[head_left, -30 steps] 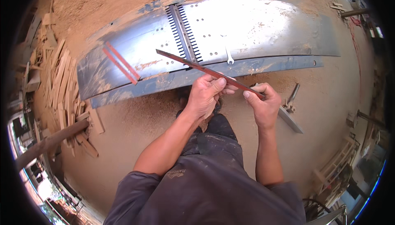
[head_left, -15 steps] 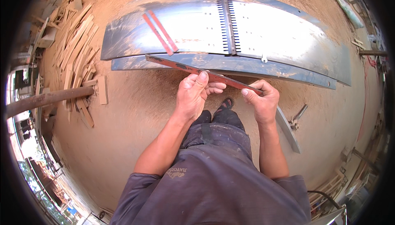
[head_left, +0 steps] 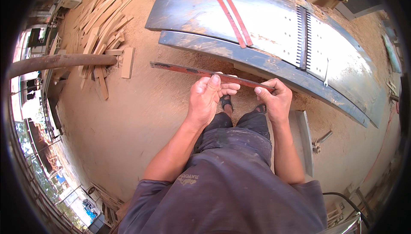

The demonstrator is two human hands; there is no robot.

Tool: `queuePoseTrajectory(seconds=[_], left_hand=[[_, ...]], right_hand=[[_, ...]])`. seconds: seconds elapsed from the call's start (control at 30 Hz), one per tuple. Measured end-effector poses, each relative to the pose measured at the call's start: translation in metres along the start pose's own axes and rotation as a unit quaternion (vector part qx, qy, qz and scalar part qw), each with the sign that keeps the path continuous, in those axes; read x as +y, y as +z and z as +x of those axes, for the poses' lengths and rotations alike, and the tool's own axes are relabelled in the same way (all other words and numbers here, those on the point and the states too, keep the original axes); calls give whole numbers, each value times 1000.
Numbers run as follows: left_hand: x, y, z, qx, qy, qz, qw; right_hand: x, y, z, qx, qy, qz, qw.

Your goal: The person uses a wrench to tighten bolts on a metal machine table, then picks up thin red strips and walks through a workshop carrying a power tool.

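A long, thin planer blade [head_left: 180, 68], red with dark worn patches, lies across both my hands in front of my body. My left hand [head_left: 204, 99] grips it near the middle, thumb on top and fingers beneath. At its right end, my right hand [head_left: 277, 102] pinches it between thumb and fingers. Beyond the hands stands a jointer with a shiny metal table [head_left: 188, 9]. Two similar red blades [head_left: 229, 19] rest side by side on that surface. The dark cutterhead [head_left: 303, 39] sits in a toothed slot, and an open-end wrench [head_left: 327, 72] lies to its right.
Wooden offcuts [head_left: 105, 24] are heaped at the far left, near a rusty pipe [head_left: 64, 64]. A long metal piece [head_left: 305, 142] and a clamp-like metal part [head_left: 317, 144] are on the floor to my right. Sawdust surrounds the jointer.
My view has turned left, so the jointer appears farther right and more slanted. The blade stays in both hands, now slightly more level and apart from the jointer's edge in the picture.
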State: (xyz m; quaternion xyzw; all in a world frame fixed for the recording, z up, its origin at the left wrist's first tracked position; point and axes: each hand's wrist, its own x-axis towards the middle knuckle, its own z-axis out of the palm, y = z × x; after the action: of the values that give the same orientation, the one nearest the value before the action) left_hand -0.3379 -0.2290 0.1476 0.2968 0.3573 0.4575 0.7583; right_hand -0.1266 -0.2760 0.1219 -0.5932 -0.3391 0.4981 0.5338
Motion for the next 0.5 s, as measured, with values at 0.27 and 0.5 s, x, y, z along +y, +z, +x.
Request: queuePoseTrajectory(seconds=[0.27,0.5], left_hand=[[19,-44,0,38,14,2,999],[26,-68,7,64,20,-18,998]], right_hand=[[5,52,19,-26,39,-12,999],[7,77,30,-40,54,-31,997]])
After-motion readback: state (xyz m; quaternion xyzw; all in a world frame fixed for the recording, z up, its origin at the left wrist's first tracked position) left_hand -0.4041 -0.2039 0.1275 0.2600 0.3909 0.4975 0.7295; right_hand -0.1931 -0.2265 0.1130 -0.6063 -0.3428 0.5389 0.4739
